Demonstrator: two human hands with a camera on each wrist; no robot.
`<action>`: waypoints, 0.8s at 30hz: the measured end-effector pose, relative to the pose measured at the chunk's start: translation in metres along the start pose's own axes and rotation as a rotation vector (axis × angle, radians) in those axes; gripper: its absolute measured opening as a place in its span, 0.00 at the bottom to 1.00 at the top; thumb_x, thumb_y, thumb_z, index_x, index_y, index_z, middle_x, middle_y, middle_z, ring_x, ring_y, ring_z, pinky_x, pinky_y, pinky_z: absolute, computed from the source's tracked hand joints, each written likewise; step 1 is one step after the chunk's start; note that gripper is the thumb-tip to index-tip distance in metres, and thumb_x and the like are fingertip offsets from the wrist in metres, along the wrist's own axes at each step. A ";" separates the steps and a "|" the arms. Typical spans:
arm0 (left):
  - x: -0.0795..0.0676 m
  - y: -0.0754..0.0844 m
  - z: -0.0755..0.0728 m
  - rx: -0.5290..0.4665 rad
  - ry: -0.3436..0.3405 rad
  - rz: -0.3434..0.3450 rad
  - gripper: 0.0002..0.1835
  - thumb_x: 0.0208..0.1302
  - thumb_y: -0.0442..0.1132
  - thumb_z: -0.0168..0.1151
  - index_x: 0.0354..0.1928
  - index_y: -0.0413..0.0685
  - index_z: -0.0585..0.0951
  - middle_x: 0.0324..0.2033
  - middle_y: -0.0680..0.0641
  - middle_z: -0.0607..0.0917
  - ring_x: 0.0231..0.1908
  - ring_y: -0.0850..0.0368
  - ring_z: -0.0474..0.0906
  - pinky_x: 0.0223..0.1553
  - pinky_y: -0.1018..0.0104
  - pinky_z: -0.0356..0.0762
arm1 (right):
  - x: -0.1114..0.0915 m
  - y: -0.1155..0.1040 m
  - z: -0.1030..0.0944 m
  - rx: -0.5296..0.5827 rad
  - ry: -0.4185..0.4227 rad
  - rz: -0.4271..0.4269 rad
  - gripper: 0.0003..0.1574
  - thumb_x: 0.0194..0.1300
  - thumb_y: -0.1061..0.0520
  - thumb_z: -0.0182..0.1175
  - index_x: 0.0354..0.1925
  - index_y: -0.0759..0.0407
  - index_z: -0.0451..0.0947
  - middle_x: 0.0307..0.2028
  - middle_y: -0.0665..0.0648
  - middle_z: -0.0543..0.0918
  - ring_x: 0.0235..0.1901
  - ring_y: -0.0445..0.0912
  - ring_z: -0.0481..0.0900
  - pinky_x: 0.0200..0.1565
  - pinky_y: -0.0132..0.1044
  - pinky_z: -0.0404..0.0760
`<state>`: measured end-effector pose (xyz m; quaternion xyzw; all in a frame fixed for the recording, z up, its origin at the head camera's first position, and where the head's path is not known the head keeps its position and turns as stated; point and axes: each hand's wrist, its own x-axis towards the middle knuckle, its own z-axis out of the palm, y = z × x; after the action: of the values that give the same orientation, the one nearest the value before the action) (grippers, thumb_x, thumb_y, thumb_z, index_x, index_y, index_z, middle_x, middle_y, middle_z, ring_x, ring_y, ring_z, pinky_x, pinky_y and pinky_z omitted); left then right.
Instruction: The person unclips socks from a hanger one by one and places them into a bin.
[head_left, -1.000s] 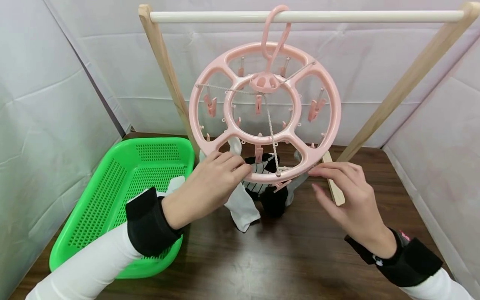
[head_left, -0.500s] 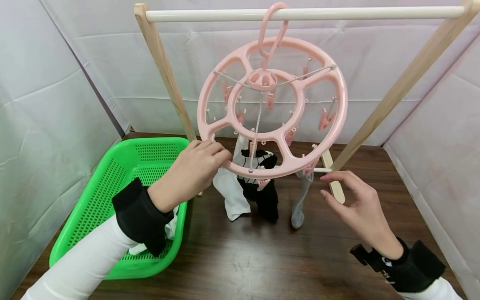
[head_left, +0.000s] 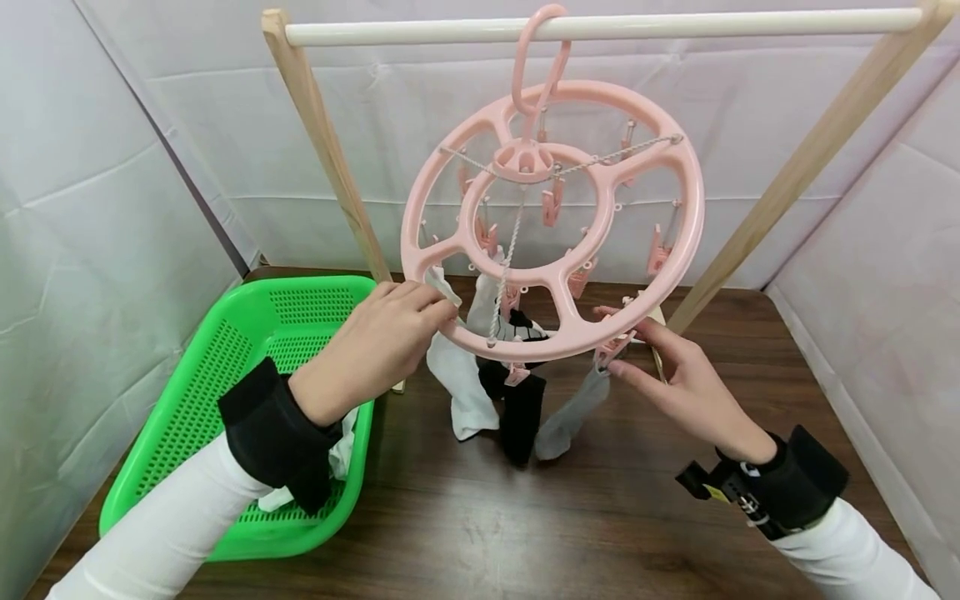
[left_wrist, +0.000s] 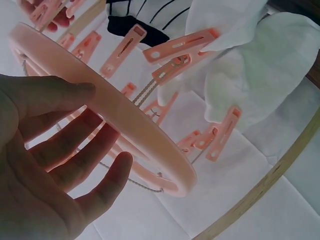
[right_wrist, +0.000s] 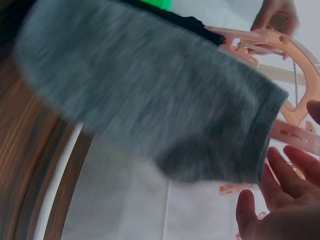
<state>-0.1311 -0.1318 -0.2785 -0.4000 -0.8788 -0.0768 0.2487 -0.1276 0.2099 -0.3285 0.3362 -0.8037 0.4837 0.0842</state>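
Note:
A pink round clip hanger (head_left: 555, 346) hangs tilted by its hook. My left hand (head_left: 375, 350) grips its front-left rim, thumb on one side and fingers on the other in the left wrist view. My right hand (head_left: 690, 392) is at the front-right rim, thumb and fingers around a pink clothespin (head_left: 611, 348). From that clothespin hangs a grey sock (head_left: 573, 412); in the right wrist view its cuff lies right at my fingertips, and the sock is blurred. A white sock (head_left: 461, 383), a black sock (head_left: 521, 417) and a black-and-white striped sock (left_wrist: 150, 17) also hang below the hanger.
A white rail (head_left: 712, 22) on wooden legs (head_left: 318, 133) carries the hanger. At left stands a green basket (head_left: 112, 500) with white and black cloth in it, partly under my left wrist. Several other clothespins dangle from the hanger. White sheeting surrounds the dark wooden table (head_left: 480, 542).
The hanger has turned, bringing the grey sock round to the front right. My right hand has left the rim, then come in to the grey sock's clothespin. My left hand keeps the rim, slightly further left.

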 end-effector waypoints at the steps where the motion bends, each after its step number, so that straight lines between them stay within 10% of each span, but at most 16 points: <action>1: 0.000 0.001 0.000 -0.003 0.005 0.004 0.09 0.59 0.24 0.63 0.40 0.42 0.81 0.37 0.45 0.81 0.40 0.45 0.78 0.35 0.57 0.70 | 0.003 0.000 0.001 0.037 -0.016 -0.008 0.37 0.61 0.75 0.59 0.67 0.60 0.67 0.63 0.56 0.72 0.61 0.44 0.67 0.56 0.31 0.66; 14: -0.005 0.052 -0.003 -0.138 0.315 -0.015 0.11 0.53 0.25 0.63 0.40 0.38 0.82 0.38 0.44 0.82 0.42 0.45 0.78 0.43 0.54 0.73 | 0.001 0.005 -0.010 0.188 -0.002 0.010 0.35 0.65 0.76 0.53 0.69 0.66 0.62 0.54 0.57 0.75 0.45 0.45 0.73 0.44 0.29 0.69; 24: -0.005 0.098 0.028 -0.205 0.188 -0.028 0.07 0.57 0.32 0.63 0.39 0.45 0.81 0.36 0.49 0.81 0.41 0.52 0.76 0.41 0.61 0.71 | -0.004 0.003 -0.018 0.271 -0.002 0.039 0.29 0.69 0.74 0.49 0.67 0.67 0.64 0.51 0.58 0.79 0.46 0.45 0.78 0.45 0.30 0.76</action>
<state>-0.0662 -0.0606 -0.3114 -0.4019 -0.8446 -0.2068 0.2868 -0.1297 0.2276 -0.3232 0.3295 -0.7373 0.5891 0.0278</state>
